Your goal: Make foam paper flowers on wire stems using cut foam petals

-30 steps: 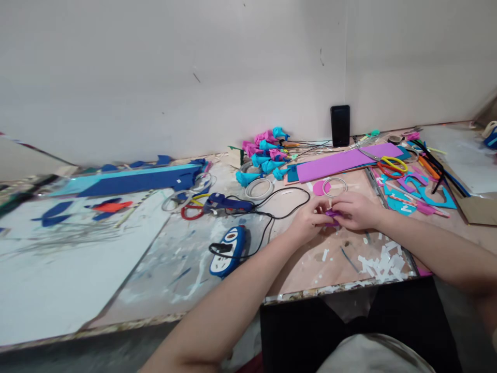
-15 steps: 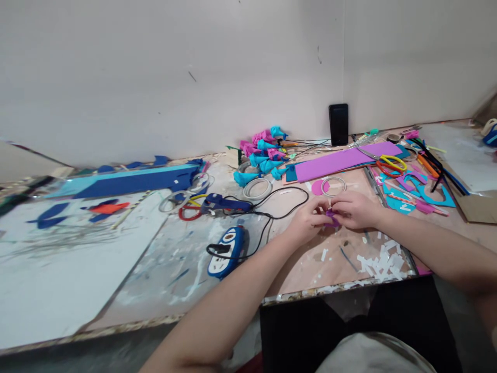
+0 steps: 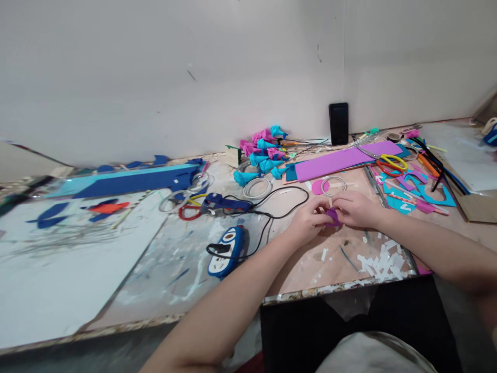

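Between my two hands is a small purple piece (image 3: pixel 332 217), thin like crepe paper or foam sheet; its exact kind is hard to make out. My left hand (image 3: pixel 309 220) pinches its left side with thumb and forefinger. On the right side, the fingers of my right hand (image 3: pixel 355 208) close on the same piece. Just beyond my fingertips lie a white ring (image 3: pixel 334 178) and a pink disc (image 3: pixel 319 187). White paper scraps (image 3: pixel 382 264) are heaped nearer me, right of my hands.
Left stand a blue power strip (image 3: pixel 225 252) and a glue gun (image 3: pixel 223 202) with black cord. Farther back are blue and pink paper flowers (image 3: pixel 260 147), a purple sheet (image 3: pixel 341 161), scissors (image 3: pixel 391 163) and a phone (image 3: pixel 339 124) against the wall. Coloured offcuts (image 3: pixel 437 194) lie right.
The purple piece shows flatter and wider between my fingers than before. Both hands have stayed in nearly the same place.
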`<state>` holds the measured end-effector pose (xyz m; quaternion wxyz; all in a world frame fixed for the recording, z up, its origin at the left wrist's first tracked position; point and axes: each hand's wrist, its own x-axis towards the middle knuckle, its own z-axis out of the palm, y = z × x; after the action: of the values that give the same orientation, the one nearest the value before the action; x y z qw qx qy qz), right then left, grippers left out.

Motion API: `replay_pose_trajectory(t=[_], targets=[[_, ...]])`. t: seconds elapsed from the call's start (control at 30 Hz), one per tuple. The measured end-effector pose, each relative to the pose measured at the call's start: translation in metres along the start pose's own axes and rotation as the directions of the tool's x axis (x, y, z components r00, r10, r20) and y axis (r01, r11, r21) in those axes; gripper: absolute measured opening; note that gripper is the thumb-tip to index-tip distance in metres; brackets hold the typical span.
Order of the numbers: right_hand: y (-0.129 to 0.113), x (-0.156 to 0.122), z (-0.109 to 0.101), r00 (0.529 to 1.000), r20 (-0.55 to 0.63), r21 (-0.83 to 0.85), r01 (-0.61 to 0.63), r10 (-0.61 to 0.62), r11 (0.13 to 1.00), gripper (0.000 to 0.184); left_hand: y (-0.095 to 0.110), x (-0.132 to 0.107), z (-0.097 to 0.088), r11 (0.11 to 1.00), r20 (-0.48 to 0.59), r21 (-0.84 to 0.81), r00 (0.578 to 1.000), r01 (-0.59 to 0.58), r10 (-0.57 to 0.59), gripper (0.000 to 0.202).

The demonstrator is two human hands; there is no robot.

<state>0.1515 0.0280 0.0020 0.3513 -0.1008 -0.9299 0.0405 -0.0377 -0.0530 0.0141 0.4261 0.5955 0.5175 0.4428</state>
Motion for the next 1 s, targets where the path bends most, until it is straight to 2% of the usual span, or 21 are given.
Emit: replay_pose_trajectory(t=[0.13, 0.2, 0.27, 0.3, 0.37, 0.43, 0.47, 0.53, 0.63, 0.73, 0.77, 0.8, 0.87, 0.93, 0.97, 1.0], targets=[[0.003, 0.001, -0.003, 0.988, 0.012, 0.102, -0.154, 0.154, 0.983, 0.01, -0.002, 0.0, 0.0, 0.999, -0.009, 0.008, 0.999, -0.043, 0.043, 0.007], [0.005, 0.001, -0.005, 0.971, 0.01, 0.17, -0.238, 0.24, 0.956, 0.01, -0.006, 0.001, 0.0, 0.993, -0.01, 0.068, 0.995, -0.101, 0.102, 0.002], [0.008, 0.002, -0.007, 0.949, 0.008, 0.214, -0.309, 0.315, 0.927, 0.009, -0.011, 0.002, -0.002, 0.965, 0.003, 0.162, 0.978, -0.206, 0.208, 0.005], [0.009, 0.002, -0.008, 0.937, 0.007, 0.228, -0.341, 0.349, 0.912, 0.008, -0.014, 0.003, -0.003, 0.936, 0.023, 0.211, 0.959, -0.282, 0.284, 0.009], [0.012, 0.002, -0.009, 0.915, 0.006, 0.242, -0.393, 0.404, 0.887, 0.006, -0.02, 0.005, -0.005, 0.846, 0.081, 0.294, 0.893, -0.445, 0.442, 0.017], [0.014, 0.002, -0.009, 0.894, 0.009, 0.253, -0.435, 0.447, 0.864, 0.006, -0.024, 0.006, -0.007, 0.76, 0.129, 0.341, 0.829, -0.553, 0.545, 0.024], [0.015, 0.002, -0.009, 0.885, 0.01, 0.258, -0.453, 0.466, 0.854, 0.006, -0.026, 0.006, -0.008, 0.737, 0.141, 0.353, 0.812, -0.576, 0.567, 0.025], [0.015, 0.003, -0.009, 0.864, -0.003, 0.264, -0.485, 0.503, 0.834, 0.006, -0.026, 0.006, -0.01, 0.725, 0.155, 0.362, 0.805, -0.586, 0.573, 0.026], [0.014, 0.005, -0.016, 0.842, -0.039, 0.265, -0.511, 0.538, 0.818, 0.009, -0.026, 0.006, -0.012, 0.743, 0.166, 0.363, 0.824, -0.562, 0.542, 0.024], [0.022, 0.006, -0.033, 0.826, -0.073, 0.234, -0.53, 0.559, 0.815, 0.008, -0.025, 0.006, -0.014, 0.755, 0.174, 0.359, 0.834, -0.548, 0.523, 0.024], [0.028, 0.005, -0.04, 0.803, -0.077, 0.23, -0.562, 0.591, 0.794, 0.006, -0.025, 0.006, -0.015, 0.759, 0.18, 0.353, 0.836, -0.547, 0.518, 0.024], [0.037, 0.004, -0.048, 0.751, -0.073, 0.259, -0.621, 0.656, 0.74, 0.005, -0.025, 0.006, -0.015, 0.765, 0.185, 0.347, 0.839, -0.543, 0.512, 0.024], [0.057, -0.003, -0.064, 0.574, -0.016, 0.392, -0.75, 0.819, 0.533, 0.001, -0.025, 0.006, -0.015, 0.774, 0.195, 0.342, 0.846, -0.532, 0.496, 0.022], [0.076, -0.012, -0.078, 0.418, 0.072, 0.452, -0.823, 0.906, 0.344, 0.007, -0.025, 0.006, -0.015, 0.78, 0.191, 0.344, 0.852, -0.522, 0.487, 0.021], [0.084, -0.017, -0.085, 0.368, 0.116, 0.449, -0.848, 0.923, 0.282, 0.009, -0.025, 0.005, -0.014, 0.781, 0.188, 0.346, 0.854, -0.52, 0.486, 0.021], [0.09, -0.022, -0.09, 0.338, 0.132, 0.431, -0.866, 0.932, 0.253, 0.008, -0.025, 0.005, -0.014, 0.78, 0.187, 0.347, 0.853, -0.521, 0.486, 0.021]])
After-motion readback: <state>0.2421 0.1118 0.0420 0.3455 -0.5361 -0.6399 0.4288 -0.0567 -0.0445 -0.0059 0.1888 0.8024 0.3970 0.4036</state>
